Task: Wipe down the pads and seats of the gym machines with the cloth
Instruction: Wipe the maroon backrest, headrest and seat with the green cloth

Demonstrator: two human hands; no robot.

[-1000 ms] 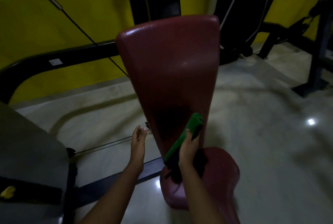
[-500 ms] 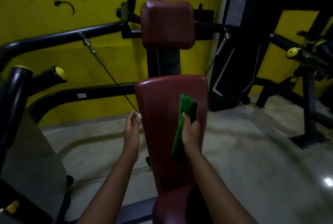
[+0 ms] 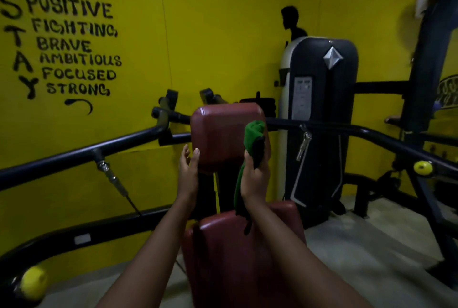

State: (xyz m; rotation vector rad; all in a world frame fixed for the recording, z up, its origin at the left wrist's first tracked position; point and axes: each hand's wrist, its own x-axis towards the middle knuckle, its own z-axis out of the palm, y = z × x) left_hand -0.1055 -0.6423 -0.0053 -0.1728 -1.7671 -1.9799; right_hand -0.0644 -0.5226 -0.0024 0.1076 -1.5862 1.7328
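Note:
A dark red head pad (image 3: 220, 131) sits above the long dark red back pad (image 3: 238, 255) of a gym machine. My right hand (image 3: 255, 178) grips a green cloth (image 3: 252, 134) and holds its bunched top against the right side of the head pad. The rest of the cloth hangs down past my wrist, with a dark strip dangling from it. With fingers straight, my left hand (image 3: 188, 171) is raised at the head pad's lower left corner; I cannot tell if it touches the pad.
Black machine arms (image 3: 81, 154) with yellow end caps (image 3: 33, 283) reach out left and right. A cable clip (image 3: 304, 142) hangs to the right of the pad. A black weight stack cover (image 3: 319, 114) stands behind. The yellow wall carries painted lettering.
My view has tilted up. My right hand has carried the cloth from the bottom of the back pad up to the head pad, and my left hand has risen alongside it.

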